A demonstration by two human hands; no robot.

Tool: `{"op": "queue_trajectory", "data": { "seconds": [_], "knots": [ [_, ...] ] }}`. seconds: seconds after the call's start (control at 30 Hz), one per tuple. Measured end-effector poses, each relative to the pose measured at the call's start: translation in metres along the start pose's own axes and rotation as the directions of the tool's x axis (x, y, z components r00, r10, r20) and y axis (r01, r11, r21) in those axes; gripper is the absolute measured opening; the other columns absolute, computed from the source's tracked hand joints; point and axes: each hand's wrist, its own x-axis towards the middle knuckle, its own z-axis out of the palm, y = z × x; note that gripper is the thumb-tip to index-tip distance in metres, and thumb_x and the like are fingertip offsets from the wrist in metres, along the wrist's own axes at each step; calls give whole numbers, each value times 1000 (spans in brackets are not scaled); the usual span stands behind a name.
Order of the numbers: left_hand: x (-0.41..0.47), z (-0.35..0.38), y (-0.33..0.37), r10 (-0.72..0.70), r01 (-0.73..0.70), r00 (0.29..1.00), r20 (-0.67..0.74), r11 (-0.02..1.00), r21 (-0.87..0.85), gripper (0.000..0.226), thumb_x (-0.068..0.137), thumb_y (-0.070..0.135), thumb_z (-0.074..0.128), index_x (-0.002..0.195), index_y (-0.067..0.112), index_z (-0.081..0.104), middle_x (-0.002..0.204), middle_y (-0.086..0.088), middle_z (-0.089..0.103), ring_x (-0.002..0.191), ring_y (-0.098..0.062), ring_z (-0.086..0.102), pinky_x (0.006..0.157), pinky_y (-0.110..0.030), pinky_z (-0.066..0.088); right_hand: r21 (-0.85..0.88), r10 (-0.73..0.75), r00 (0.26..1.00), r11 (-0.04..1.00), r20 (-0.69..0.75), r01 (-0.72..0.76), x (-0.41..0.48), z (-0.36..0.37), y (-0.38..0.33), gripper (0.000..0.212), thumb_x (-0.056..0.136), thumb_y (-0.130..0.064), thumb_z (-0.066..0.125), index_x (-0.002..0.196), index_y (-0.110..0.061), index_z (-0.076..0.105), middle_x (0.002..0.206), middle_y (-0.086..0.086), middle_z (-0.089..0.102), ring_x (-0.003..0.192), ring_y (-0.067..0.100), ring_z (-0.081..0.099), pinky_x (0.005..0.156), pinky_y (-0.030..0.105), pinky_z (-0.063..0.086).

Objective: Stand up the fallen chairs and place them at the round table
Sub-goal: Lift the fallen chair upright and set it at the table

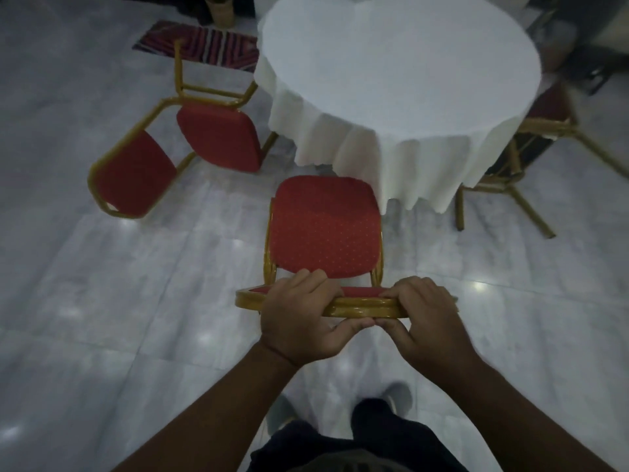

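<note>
Chair in hand (325, 229) stood upright on the pale tiled floor (102, 301), red seat facing the round table (401, 63), its front edge just beside the hanging white tablecloth (374, 148). Both hands gripped the top rail of the backrest: left hand (299, 318) wrapped over the gold frame left of centre, right hand (422, 318) wrapped over it on the right, fingers curled across the top and thumbs underneath, thumb tips nearly meeting. Grip closed firmly on the rail on both sides.

Second chair (177, 141) lay tipped over on the floor left of the table, seat and back pads showing, legs pointing toward a striped mat (200, 42). Third chair (531, 158) lay overturned at the right of the table, partly hidden by the cloth, gold legs sticking out; its exact pose was blurred. Person's dark trousers and shoes visible at bottom of view.
</note>
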Motion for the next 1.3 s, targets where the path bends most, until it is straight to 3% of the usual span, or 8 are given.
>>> {"op": "queue_trajectory", "data": {
  "seconds": [0.17, 0.37, 0.53, 0.83, 1.0, 1.3],
  "knots": [
    [48, 41, 13, 64, -64, 998, 26, 998, -21, 51, 79, 68, 74, 75, 18, 68, 72, 6, 61, 64, -14, 55, 59, -31, 44, 27, 19, 999, 999, -29, -18, 20, -24, 50, 30, 92, -55, 52, 100, -27, 60, 96, -13, 53, 86, 11, 47, 76, 40, 42],
    [93, 80, 29, 101, -101, 994, 50, 995, -21, 49, 82, 65, 72, 76, 17, 68, 73, 7, 61, 69, -8, 49, 68, -21, 34, 24, 32, 998, 999, -46, -31, 43, -43, 101, 32, 93, -57, 51, 98, -27, 60, 95, -13, 54, 87, 10, 47, 77, 36, 36],
    [123, 101, 20, 102, -98, 993, 64, 993, -66, 49, 83, 66, 71, 77, 17, 68, 74, 6, 61, 68, -12, 54, 67, -31, 43, 20, 36, 999, 999, -40, -35, 70, -46, 125, 31, 92, -56, 52, 100, -27, 61, 97, -14, 53, 89, 7, 46, 78, 28, 27],
    [158, 109, -4, 83, -76, 991, 108, 995, -64, 53, 83, 72, 64, 76, 19, 63, 74, 7, 58, 69, -13, 52, 68, -33, 42, 31, 82, 992, 996, -99, -80, 108, -43, 121, 32, 89, -56, 55, 96, -26, 61, 93, -16, 52, 84, 9, 47, 76, 36, 36],
    [160, 111, -9, -8, 6, 997, 78, 999, 35, 32, 83, 51, 54, 73, 21, 55, 71, 7, 51, 69, -15, 45, 63, -34, 38, 7, 181, 958, 983, -221, -185, 122, -28, 105, 29, 85, -54, 55, 81, -25, 58, 79, -14, 51, 76, 11, 46, 70, 37, 37],
    [176, 120, -27, 13, -17, 998, 61, 997, 70, 35, 84, 49, 50, 70, 17, 53, 68, 2, 49, 65, -18, 43, 59, -32, 30, -54, 212, 932, 970, -295, -238, 140, -15, 108, 33, 85, -54, 53, 81, -22, 60, 81, -8, 54, 79, 18, 48, 72, 40, 39]
  ]
}}
